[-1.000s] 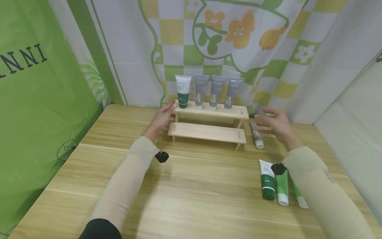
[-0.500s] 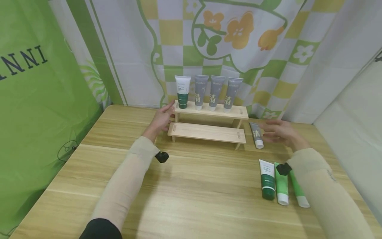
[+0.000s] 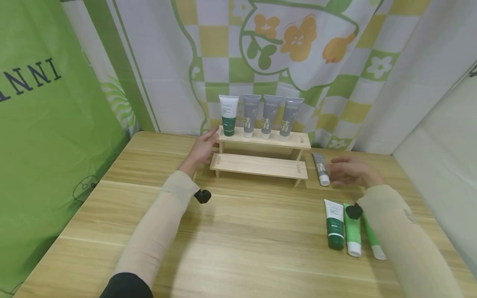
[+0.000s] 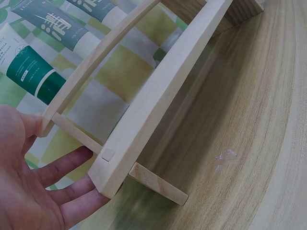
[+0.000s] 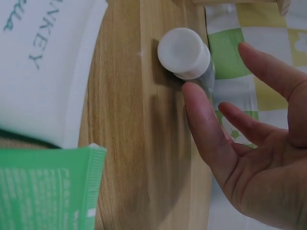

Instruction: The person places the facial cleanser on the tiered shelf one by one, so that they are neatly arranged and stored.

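At the left end of a two-tier wooden display stand [image 3: 258, 164] is my left hand [image 3: 203, 149]. In the left wrist view its thumb [image 4: 32, 123] lies at the end of the upper board and its fingertips reach the lower board's end, holding the stand there. My right hand [image 3: 352, 171], fingers spread and holding nothing, hovers just right of a grey tube [image 3: 320, 169] lying on the table. That tube's white cap [image 5: 182, 51] shows close to a fingertip in the right wrist view. On the upper board stand a white-and-green tube [image 3: 229, 116] and three grey tubes [image 3: 266, 117], caps down.
Nearer the front right lie a white-and-dark-green tube [image 3: 334, 225] and two light green tubes [image 3: 352, 234], one partly covered by the right sleeve. The stand's lower board carries nothing. A patterned curtain [image 3: 214, 41] hangs behind the wooden table [image 3: 242, 248].
My right hand has moved right and lower, from over the lying grey tube's upper end to beside it near the cap. The left hand and the stand stay in place.
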`<state>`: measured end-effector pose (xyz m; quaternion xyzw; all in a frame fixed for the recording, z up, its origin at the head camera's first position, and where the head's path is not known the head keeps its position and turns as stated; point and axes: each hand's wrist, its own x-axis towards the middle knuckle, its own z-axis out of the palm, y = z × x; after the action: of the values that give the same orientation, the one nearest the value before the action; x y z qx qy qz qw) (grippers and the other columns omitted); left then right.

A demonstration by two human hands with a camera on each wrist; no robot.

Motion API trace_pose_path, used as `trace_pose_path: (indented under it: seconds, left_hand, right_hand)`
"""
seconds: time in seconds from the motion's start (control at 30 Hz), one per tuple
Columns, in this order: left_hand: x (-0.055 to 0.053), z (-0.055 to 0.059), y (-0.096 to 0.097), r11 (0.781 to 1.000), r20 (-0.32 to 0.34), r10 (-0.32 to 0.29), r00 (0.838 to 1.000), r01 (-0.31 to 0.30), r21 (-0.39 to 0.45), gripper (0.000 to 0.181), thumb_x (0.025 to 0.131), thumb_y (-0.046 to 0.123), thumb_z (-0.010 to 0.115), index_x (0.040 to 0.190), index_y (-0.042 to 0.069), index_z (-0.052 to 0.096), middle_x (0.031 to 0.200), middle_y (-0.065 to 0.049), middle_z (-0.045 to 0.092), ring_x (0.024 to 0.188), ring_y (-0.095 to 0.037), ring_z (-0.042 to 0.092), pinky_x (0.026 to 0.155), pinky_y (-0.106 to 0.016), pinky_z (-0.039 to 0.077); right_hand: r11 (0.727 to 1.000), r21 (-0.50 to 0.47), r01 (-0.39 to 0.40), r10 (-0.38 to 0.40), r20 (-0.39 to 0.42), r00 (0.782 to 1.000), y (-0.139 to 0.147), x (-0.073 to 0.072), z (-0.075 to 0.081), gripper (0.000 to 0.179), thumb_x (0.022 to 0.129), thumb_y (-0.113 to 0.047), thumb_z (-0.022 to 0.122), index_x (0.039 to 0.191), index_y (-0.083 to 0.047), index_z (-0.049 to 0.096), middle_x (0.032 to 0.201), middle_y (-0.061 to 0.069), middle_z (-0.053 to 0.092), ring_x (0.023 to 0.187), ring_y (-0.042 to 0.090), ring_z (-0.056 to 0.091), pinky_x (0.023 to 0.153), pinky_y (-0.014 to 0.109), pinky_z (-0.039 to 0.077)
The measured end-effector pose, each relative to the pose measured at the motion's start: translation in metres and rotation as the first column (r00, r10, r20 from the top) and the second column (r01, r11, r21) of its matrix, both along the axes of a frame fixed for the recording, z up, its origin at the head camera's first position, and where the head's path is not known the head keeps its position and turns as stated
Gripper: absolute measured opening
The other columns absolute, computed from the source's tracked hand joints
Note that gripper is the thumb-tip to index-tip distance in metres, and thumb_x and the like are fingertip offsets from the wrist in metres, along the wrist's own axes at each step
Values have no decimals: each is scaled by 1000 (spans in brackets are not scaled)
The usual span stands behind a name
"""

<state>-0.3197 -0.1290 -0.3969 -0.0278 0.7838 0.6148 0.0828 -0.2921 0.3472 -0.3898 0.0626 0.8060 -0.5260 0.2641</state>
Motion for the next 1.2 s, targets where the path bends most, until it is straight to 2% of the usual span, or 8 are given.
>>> trace_pose_path:
  seconds: [0.1,0.2,0.53,0.73,1.0,1.2]
  left_hand:
    - [0,0,0,1000,-1,-6,1000,6,-3,49,107,46,41,155,44,33,138,-19,53,122,-47,53,92,-68,46]
    - [0,0,0,1000,-2,-11,1000,11,0,49,107,46,41,156,44,33,137,-18,53,123,-48,52,93,-68,45]
    - [2,0,0,1000,11,-6,1000,6,28,47,108,45,41,154,46,34,140,-18,51,123,-47,51,94,-67,45]
    - [2,1,0,1000,10,-6,1000,5,23,47,108,45,41,154,47,35,142,-18,50,124,-48,51,94,-68,45]
    - [2,1,1,999,17,5,1000,-6,50,47,107,44,43,153,47,36,139,-18,51,122,-47,52,93,-67,45]
    - [3,2,1,999,21,5,1000,-6,46,47,107,43,43,153,47,36,139,-18,51,121,-45,52,93,-68,45]
  right_hand:
    - [1000,2,-1,1,11,1000,-4,-3,-3,78,104,-18,58,153,14,7,110,10,66,95,20,67,89,40,56]
    - [1000,20,-13,13,14,1000,-6,-5,-5,78,102,-15,60,152,15,8,104,7,66,92,18,67,86,38,58]
    - [992,123,-39,38,8,999,-16,-8,-6,77,99,-14,65,150,17,17,105,11,62,86,14,66,81,34,59]
    - [986,163,-17,16,11,1000,-22,-10,-7,77,98,-14,67,149,18,19,109,14,60,83,13,65,78,33,59]
    - [987,160,1,-4,17,1000,-30,-11,-7,77,95,-12,69,148,16,20,96,10,63,80,14,65,77,34,59]
    - [985,173,0,-4,24,1000,-32,-10,-6,77,95,-11,69,149,16,19,99,12,62,82,17,64,79,36,59]
